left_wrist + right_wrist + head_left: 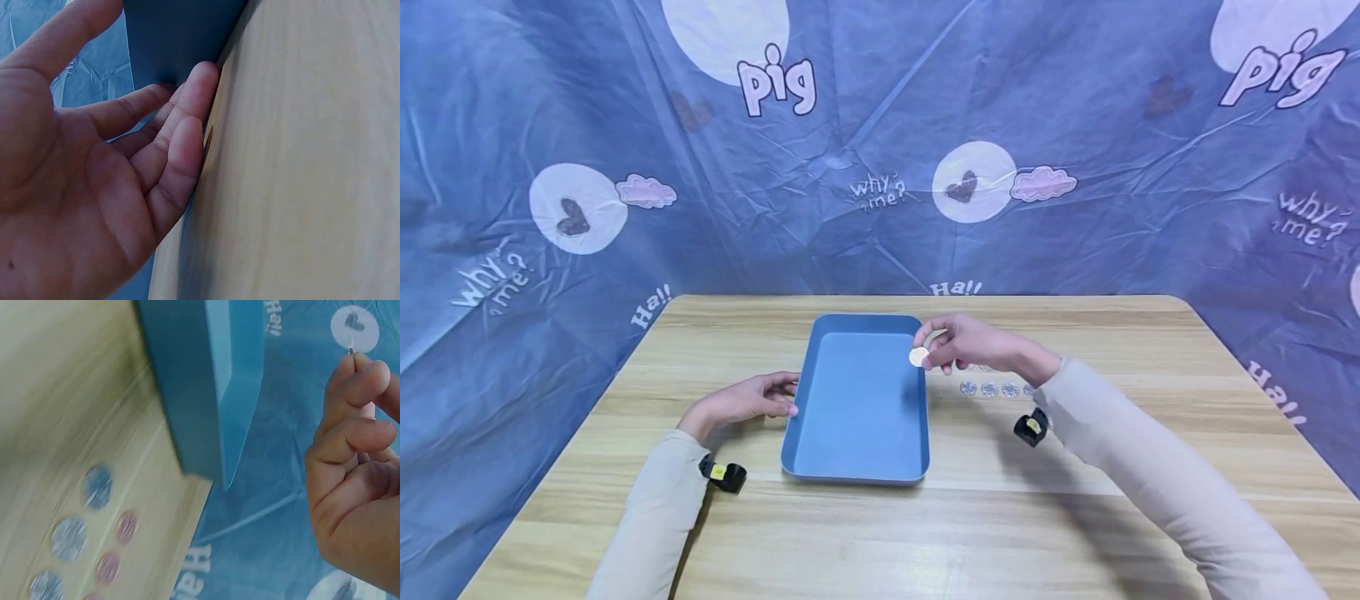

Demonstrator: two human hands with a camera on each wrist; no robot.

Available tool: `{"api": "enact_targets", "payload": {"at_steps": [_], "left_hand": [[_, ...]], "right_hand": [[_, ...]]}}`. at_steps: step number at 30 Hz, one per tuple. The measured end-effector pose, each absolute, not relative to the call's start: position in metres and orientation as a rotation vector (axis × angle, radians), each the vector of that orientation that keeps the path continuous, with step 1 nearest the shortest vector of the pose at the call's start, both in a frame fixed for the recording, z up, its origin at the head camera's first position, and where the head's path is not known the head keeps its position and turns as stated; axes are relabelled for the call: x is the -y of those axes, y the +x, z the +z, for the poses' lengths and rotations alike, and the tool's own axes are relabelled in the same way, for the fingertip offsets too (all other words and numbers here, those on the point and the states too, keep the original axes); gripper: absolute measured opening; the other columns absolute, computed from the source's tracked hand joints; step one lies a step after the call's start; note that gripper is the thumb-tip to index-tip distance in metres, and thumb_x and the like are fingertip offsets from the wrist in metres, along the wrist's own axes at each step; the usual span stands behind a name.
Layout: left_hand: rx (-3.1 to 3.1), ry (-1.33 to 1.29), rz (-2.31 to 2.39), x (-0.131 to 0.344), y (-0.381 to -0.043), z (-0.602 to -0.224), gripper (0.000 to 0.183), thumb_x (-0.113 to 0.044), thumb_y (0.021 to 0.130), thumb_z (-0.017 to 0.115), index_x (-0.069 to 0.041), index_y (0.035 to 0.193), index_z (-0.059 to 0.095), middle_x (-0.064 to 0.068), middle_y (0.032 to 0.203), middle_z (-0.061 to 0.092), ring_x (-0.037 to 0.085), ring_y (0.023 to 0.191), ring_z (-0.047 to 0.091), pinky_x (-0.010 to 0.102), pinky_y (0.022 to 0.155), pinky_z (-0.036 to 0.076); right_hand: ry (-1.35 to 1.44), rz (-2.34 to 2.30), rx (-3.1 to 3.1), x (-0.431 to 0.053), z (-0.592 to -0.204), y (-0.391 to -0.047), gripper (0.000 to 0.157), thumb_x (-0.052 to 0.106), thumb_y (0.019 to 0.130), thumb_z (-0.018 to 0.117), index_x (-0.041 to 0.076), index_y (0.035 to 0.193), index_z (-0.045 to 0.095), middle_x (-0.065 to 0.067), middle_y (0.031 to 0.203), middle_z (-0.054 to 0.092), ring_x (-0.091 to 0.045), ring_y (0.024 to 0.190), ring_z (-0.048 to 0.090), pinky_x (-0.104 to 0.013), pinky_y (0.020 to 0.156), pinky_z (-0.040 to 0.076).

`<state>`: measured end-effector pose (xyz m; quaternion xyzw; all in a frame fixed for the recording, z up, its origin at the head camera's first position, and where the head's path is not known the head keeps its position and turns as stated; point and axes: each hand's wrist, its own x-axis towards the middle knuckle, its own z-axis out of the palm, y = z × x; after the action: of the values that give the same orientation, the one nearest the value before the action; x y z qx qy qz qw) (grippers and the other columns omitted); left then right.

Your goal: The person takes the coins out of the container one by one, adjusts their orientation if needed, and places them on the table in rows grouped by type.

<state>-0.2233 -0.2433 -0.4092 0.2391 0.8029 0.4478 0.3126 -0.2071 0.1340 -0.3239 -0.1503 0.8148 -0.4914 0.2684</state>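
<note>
A blue rectangular tray (861, 408) lies on the wooden table. Its left side meets the left hand (745, 400), whose relaxed fingers (194, 94) rest against the tray's outer wall in the left wrist view. Over the tray's far right rim, the right hand (973, 342) pinches a thin, pale round disc (918, 357) between thumb and fingers. Only the disc's narrow edge shows in the right wrist view. To the right of the tray, a row of silvery patterned discs (989, 389) lies flat, partly covered by the right arm. Reddish discs (127, 526) form another row beside them.
The wooden table (850, 542) extends around the tray, ending at a far edge close to a blue printed cloth (835, 225). Black wrist cameras hang at the left cuff (727, 477) and right cuff (1032, 427).
</note>
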Motion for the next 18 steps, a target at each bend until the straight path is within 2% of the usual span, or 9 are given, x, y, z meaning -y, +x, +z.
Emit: {"api": "enact_targets", "payload": {"at_steps": [7,12,18], "left_hand": [[-2.115,0.615,1.186,0.242,-0.224,-0.408,0.078,-0.024,0.091,0.067,0.009,0.147,0.025,0.026,0.136,0.047,0.024,0.115,0.054,0.025,0.096,0.047],[-2.116,0.613,1.192,0.243,-0.224,-0.408,0.078,-0.024,0.09,0.068,0.009,0.147,0.026,0.025,0.135,0.048,0.025,0.114,0.054,0.025,0.095,0.047],[-2.107,0.604,1.197,0.244,-0.223,-0.408,0.078,-0.024,0.09,0.068,0.008,0.147,0.026,0.025,0.136,0.047,0.025,0.114,0.054,0.024,0.095,0.046]], "right_hand": [[-0.363,-1.271,-2.264,-0.176,-0.332,-0.201,0.035,0.009,0.087,0.067,-0.002,0.117,0.052,0.002,0.066,0.059,-0.009,0.058,0.051,-0.019,0.05,0.034],[-0.294,-1.232,-2.31,-0.208,-0.341,-0.193,0.037,0.011,0.087,0.067,-0.004,0.117,0.051,0.0,0.068,0.059,-0.011,0.059,0.052,-0.021,0.052,0.038],[-0.206,-1.279,-2.286,-0.239,-0.349,-0.186,0.039,0.011,0.086,0.068,-0.006,0.117,0.049,0.003,0.069,0.061,-0.009,0.06,0.054,-0.02,0.051,0.036]]}}
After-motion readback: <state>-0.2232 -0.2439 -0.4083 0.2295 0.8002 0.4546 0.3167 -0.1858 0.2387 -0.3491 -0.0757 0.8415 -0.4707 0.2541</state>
